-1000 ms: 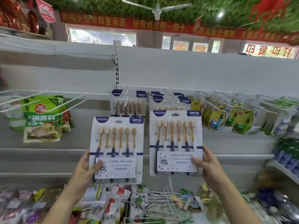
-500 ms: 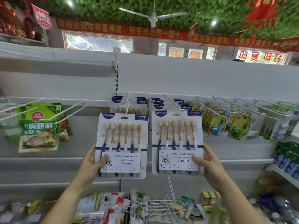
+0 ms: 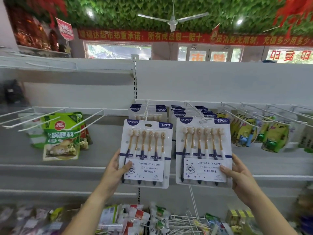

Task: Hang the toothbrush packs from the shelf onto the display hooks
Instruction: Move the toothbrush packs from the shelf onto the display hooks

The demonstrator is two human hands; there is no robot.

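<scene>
Left grip (image 3: pixel 116 168) grasps the left toothbrush pack (image 3: pixel 146 150) at its lower left edge, thumb on the front label, fingers behind. Right grip (image 3: pixel 240 177) grasps the right toothbrush pack (image 3: pixel 204 148) at its lower right edge, thumb on the label too. Both packs are upright, fronts to camera, side by side with a narrow gap, held up before the display hooks (image 3: pixel 193 108). Their tops overlap the hung packs (image 3: pixel 160 109) already on those hooks. Cannot tell if either hang hole is on a hook tip. Green sauce pouches (image 3: pixel 61 134) hang on the wire hooks to the left, and yellow bear packs (image 3: pixel 274 136) hang to the right. Loose wire hooks (image 3: pixel 186 221) and mixed packets lie on the lower shelf (image 3: pixel 50 167) area below. Ceiling fan (image 3: pixel 172 21) is overhead.
</scene>
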